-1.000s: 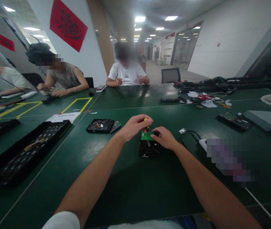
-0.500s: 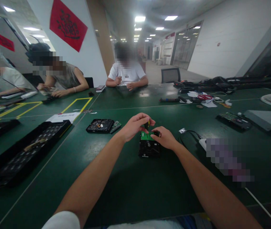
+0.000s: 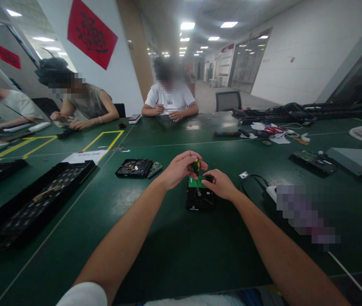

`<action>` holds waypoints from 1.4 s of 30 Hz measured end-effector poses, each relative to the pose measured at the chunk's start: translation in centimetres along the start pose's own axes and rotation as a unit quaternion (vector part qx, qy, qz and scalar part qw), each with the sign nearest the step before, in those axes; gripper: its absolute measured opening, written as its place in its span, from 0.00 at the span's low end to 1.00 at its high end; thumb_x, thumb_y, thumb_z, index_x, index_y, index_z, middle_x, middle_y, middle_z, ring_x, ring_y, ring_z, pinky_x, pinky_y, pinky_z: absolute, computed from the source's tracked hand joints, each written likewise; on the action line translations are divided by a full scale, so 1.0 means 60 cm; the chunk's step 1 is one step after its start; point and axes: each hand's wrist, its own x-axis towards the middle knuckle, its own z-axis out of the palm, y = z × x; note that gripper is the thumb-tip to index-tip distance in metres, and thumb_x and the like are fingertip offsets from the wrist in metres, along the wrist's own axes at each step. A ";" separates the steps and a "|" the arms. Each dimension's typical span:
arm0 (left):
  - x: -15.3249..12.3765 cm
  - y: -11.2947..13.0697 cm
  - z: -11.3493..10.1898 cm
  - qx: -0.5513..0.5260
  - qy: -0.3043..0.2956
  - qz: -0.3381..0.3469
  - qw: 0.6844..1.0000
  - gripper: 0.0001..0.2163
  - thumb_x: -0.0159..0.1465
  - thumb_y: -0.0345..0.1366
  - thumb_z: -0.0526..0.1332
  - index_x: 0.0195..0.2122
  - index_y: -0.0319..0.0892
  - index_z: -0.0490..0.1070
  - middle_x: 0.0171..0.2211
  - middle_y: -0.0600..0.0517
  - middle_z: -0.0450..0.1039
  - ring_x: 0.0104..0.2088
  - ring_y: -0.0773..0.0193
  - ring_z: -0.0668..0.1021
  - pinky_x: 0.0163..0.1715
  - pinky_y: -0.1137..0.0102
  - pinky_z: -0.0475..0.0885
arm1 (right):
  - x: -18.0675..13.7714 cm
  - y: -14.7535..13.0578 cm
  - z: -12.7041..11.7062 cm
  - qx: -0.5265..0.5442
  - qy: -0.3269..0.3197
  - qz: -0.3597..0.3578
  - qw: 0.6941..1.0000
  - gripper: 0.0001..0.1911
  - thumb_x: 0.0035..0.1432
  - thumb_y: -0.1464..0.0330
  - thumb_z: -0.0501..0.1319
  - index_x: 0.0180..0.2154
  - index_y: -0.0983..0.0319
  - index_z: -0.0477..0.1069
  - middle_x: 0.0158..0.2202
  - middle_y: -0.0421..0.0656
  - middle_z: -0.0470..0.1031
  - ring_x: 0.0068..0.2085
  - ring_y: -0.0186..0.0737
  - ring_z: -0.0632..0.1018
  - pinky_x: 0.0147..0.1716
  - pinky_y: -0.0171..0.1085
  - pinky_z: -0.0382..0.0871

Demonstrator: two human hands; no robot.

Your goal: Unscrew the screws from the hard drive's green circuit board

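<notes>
A hard drive [image 3: 200, 199] with a green circuit board [image 3: 196, 182] at its far end lies on the table in front of me. Above the board, my left hand [image 3: 183, 166] is closed round the yellow and black handle of a small screwdriver [image 3: 196, 166], which stands upright with its tip down at the board. My right hand [image 3: 220, 183] grips the drive's far right corner, thumb on the green board and fingers along the side; the fingers partly hide that corner.
To the left lie an opened hard drive [image 3: 133, 168], a loose circuit board [image 3: 155, 170] and a long black tray [image 3: 34, 204]. On the right are a power strip [image 3: 272, 193], another drive [image 3: 313, 162] and a grey box [image 3: 356, 160]. Several people sit across the table [image 3: 155, 263].
The screwdriver's handle has turned within my left fingers, and more of its yellow and black shows. My right hand stays in place on the drive.
</notes>
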 end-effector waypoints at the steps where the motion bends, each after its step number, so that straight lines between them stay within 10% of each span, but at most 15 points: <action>1: 0.000 0.000 0.000 -0.002 0.000 0.002 1.000 0.12 0.65 0.43 0.60 0.40 0.38 0.71 0.41 0.41 0.77 0.42 0.56 0.79 0.31 0.68 0.75 | 0.000 0.000 0.000 0.001 0.000 -0.001 1.000 0.15 0.60 0.60 0.64 0.47 0.60 0.76 0.45 0.46 0.74 0.38 0.37 0.73 0.40 0.37 0.65; 14: 0.000 0.001 -0.004 0.187 0.015 0.052 0.981 0.16 0.62 0.46 0.65 0.46 0.41 0.78 0.39 0.49 0.74 0.34 0.66 0.73 0.30 0.73 0.70 | 0.000 0.003 0.001 0.009 0.002 -0.007 1.000 0.14 0.61 0.61 0.64 0.46 0.60 0.76 0.44 0.45 0.74 0.38 0.37 0.73 0.40 0.37 0.65; 42: 0.006 0.001 -0.010 0.145 0.045 0.107 0.983 0.15 0.63 0.42 0.64 0.46 0.39 0.74 0.41 0.46 0.77 0.38 0.64 0.77 0.34 0.71 0.73 | -0.002 0.005 -0.002 0.009 -0.001 0.001 1.000 0.16 0.61 0.59 0.63 0.47 0.59 0.75 0.44 0.46 0.73 0.35 0.35 0.72 0.38 0.36 0.66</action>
